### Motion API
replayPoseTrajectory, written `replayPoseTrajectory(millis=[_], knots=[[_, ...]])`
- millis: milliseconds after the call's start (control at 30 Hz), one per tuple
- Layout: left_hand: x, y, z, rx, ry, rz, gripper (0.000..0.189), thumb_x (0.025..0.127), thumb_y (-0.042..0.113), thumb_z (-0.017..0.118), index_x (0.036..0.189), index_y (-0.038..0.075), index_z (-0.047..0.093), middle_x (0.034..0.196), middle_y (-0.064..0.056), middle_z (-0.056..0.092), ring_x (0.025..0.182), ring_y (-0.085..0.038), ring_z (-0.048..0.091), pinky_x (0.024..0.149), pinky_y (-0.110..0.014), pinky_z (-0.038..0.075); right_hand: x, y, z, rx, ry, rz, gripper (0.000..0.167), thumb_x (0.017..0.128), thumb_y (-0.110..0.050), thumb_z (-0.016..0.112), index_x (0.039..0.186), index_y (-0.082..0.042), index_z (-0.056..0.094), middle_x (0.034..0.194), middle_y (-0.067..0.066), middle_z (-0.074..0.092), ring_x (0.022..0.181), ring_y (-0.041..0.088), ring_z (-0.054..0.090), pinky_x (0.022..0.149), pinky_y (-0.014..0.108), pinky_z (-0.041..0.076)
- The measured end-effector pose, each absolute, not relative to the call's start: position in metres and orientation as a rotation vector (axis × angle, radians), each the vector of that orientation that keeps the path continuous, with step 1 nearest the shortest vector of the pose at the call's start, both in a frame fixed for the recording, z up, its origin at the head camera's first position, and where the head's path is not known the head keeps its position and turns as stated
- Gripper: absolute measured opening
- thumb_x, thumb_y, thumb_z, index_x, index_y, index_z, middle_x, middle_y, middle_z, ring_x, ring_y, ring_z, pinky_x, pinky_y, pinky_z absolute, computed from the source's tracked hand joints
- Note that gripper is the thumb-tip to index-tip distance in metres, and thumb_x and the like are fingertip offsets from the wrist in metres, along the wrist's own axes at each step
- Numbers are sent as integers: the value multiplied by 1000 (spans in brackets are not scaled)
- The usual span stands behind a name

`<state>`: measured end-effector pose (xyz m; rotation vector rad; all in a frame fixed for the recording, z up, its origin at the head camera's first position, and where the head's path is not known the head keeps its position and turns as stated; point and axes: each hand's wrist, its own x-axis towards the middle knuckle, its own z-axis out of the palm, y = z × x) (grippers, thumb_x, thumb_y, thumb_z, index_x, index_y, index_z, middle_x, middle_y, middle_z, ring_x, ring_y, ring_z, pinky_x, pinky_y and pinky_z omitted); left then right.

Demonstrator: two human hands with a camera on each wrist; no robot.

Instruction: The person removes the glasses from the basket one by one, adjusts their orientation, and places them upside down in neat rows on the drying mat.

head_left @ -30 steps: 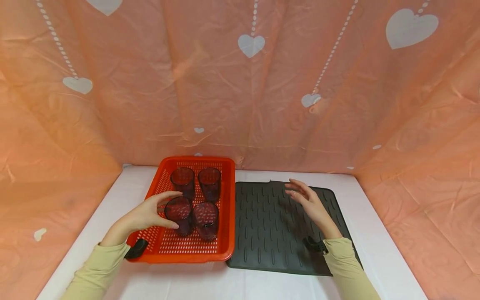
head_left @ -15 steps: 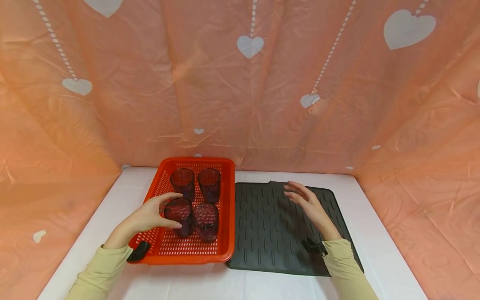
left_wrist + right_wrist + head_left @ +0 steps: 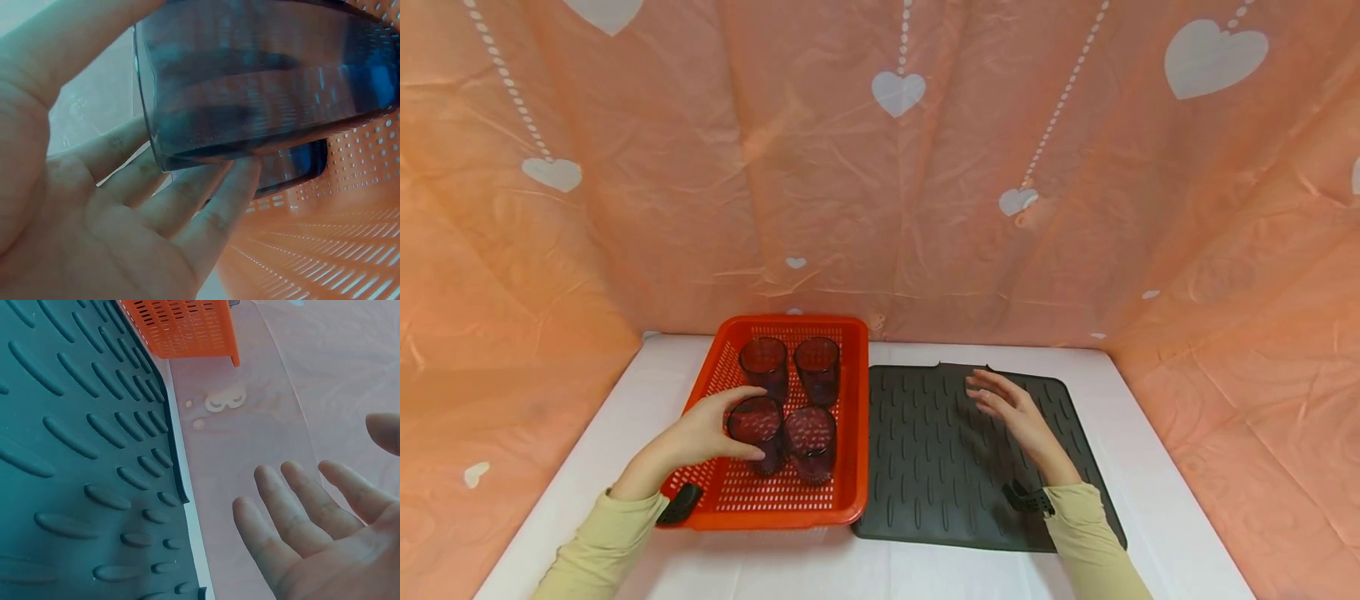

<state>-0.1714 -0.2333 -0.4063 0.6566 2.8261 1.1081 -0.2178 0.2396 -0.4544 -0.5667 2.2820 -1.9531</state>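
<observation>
Inside the basket (image 3: pixel 860 417), the near-left glass (image 3: pixel 758 427), likely stiff, slick and fragile and best clasped around its sides, is straddled by the spread left hand (image 3: pixel 706 429), the right hand (image 3: pixel 1013 414) being spread too.

My sleeves (image 3: pixel 1092 527) are pale yellow-green; I see purple glasses (image 3: pixel 811 442), a slotted red-orange basket (image 3: pixel 853 442), a dark grey mat (image 3: pixel 925 450) with raised dashes, a white counter (image 3: pixel 850 575), an orange backdrop (image 3: pixel 827 167) with white hearts (image 3: pixel 898 94)

Four glasses (image 3: pixel 810 432), one basket (image 3: pixel 852 467), one mat (image 3: pixel 917 454), two hands (image 3: pixel 700 429).
</observation>
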Motion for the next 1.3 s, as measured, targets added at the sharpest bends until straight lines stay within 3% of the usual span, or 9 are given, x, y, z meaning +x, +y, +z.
replayPoseTrajectory(millis=[167,333,467,633,1300], knots=[[-171,-231,-404,629,2829,1071,82,63,32,90,130,6,52,123,-18,58,113,-37,53,89,-53,45,-217,240,-456,-586,2271,-1961,46,101,-17,49,142,1,39,140,24,45,124,36,48,95,29,46],[-172,-227,-401,612,2825,1043,87,63,37,89,133,4,50,129,-21,54,117,-41,50,90,-56,43,-215,241,-455,-566,2285,-1968,46,101,-18,50,142,0,40,139,24,46,122,31,51,94,27,46],[-173,-225,-402,619,2847,1031,89,61,38,90,133,3,51,129,-21,53,119,-41,48,93,-57,41,-215,242,-453,-565,2290,-1967,47,101,-21,50,142,-2,40,139,25,45,122,29,51,97,33,45],[-174,-224,-401,634,2858,1010,88,61,35,90,133,2,51,131,-22,53,120,-43,46,94,-59,40,-215,242,-452,-591,2256,-1985,46,102,-18,49,143,0,38,140,25,44,125,37,47,100,43,42],[-170,-219,-401,574,2995,982,71,56,24,93,118,4,62,109,-15,65,101,-34,59,83,-50,48,-212,240,-452,-550,2198,-2053,46,101,-18,50,141,2,40,140,28,43,125,38,46,101,42,41]])
